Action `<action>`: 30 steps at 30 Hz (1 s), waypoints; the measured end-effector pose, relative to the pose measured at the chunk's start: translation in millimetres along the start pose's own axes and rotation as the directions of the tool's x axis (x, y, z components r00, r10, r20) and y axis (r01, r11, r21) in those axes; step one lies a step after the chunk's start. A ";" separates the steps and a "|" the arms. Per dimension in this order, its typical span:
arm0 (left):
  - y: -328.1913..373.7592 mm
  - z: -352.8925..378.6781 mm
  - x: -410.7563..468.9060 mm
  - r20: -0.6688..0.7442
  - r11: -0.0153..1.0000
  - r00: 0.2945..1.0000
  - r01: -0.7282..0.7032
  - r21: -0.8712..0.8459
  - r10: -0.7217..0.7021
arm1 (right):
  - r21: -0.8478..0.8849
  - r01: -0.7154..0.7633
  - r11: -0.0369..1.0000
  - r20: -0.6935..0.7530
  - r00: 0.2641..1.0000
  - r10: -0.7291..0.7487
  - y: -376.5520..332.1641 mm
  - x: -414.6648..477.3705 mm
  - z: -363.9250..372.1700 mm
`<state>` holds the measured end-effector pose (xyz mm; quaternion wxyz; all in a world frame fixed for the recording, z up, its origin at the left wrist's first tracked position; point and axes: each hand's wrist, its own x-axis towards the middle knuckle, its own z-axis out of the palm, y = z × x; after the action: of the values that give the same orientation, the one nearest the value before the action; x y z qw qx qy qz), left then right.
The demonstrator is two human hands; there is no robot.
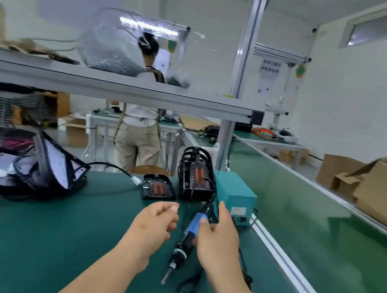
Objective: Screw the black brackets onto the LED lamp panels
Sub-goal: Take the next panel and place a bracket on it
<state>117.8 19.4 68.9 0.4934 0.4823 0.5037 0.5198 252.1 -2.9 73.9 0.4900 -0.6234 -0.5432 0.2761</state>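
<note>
My right hand point(218, 238) holds a blue electric screwdriver point(193, 227) above the green table point(52, 238). The thumb lies over its blue body, the index finger points forward, and the bit slants down toward me. My left hand point(155, 225) hovers just left of the tool with loosely curled fingers and nothing visible in it. Beyond the hands, a black LED lamp panel point(158, 188) lies flat, and a stack of similar black panels point(194, 176) stands upright to its right. A heap of black parts and plastic bags point(34, 172) sits at the far left.
A teal power box point(235, 196) stands right of the panel stack, and the tool's cable trails toward me. A metal shelf point(121, 87) spans overhead. A green conveyor point(312, 223) runs along the right, with cardboard boxes point(383, 193) past it. A person point(138, 124) stands behind the bench.
</note>
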 end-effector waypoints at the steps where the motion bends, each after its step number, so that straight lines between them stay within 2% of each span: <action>1: -4.7 -21.8 0.8 -0.056 1.000 0.998 0.011 -0.002 -0.011 | 0.003 0.012 1.000 0.060 0.998 -0.012 -5.2 0.5 20.8; 5: -22.9 -98.0 3.2 -0.255 0.999 0.965 0.049 -0.024 -0.053 | 0.021 0.008 1.000 0.244 0.970 -0.013 -26.2 -1.8 101.6; 8: -41.1 -142.2 8.4 -0.402 0.996 0.913 0.034 -0.077 -0.063 | 0.030 -0.018 0.999 0.349 0.937 0.006 -39.3 -9.1 158.9; 11: -56.3 -170.4 17.8 -0.493 0.957 0.864 -0.049 -0.287 -0.104 | 0.079 -0.126 0.989 0.396 0.914 0.085 -41.5 -18.8 205.0; 14: -56.4 -182.4 33.5 -0.546 0.892 0.828 -0.144 -0.428 -0.128 | -0.067 0.053 0.996 0.314 0.949 -0.029 -38.6 -16.5 233.5; 16: -55.9 -187.2 48.3 -0.627 0.913 0.775 -0.193 -0.359 -0.083 | -0.093 0.143 0.985 0.331 0.938 -0.104 -42.3 -13.5 241.9; 19: -53.9 -193.0 69.0 -0.723 0.988 0.691 -0.119 -0.102 0.009 | -0.090 0.181 0.979 0.348 0.927 -0.139 -43.3 -8.6 248.6; 21: -52.5 -194.1 81.1 -0.749 0.996 0.658 -0.090 0.015 0.071 | -0.059 0.197 0.979 0.352 0.921 -0.164 -38.2 -7.5 250.0; 27: -47.2 -185.9 104.4 -0.794 0.987 0.608 0.135 0.092 -0.009 | 0.050 0.133 0.990 0.337 0.931 -0.142 -29.9 -4.5 248.5; 30: -42.8 -185.7 108.2 -0.819 0.977 0.571 0.197 0.078 -0.050 | 0.085 0.109 0.990 0.319 0.939 -0.131 -26.3 -1.6 248.4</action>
<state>-71.6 118.9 21.6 0.2028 0.1921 0.7460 0.6045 23.2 71.0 6.3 0.4306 -0.5189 -0.6436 0.3620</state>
